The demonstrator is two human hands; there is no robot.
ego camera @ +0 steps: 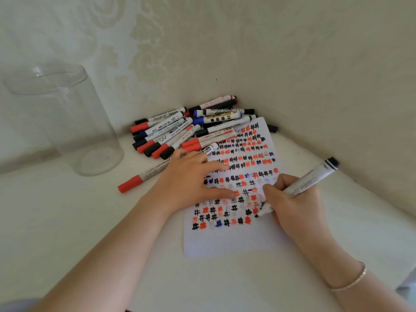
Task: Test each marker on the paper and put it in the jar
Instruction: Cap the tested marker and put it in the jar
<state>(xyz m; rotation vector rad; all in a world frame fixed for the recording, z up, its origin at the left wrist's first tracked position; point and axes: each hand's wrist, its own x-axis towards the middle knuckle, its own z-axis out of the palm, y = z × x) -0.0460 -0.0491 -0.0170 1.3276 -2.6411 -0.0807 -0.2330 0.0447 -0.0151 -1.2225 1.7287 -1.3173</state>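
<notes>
Fingers [269, 190] of the right hand [292, 199] pinch a black marker [308, 181], tip on the paper [227, 242] at centre; left hand [186, 181] lies spread on it. Jar [67, 122], upper left, looks empty, so the marker pile [184, 131] remains.

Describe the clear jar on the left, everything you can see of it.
The jar is a tall, clear cylinder, glass or plastic by its look, with a wide open mouth and no lid in view. It stands upright on the white table at the far left, close to the wall, left of the pile of markers. Nothing shows inside it; its round bottom is visible through the wall. Neither hand touches it, and the markers lie apart from it.
</notes>
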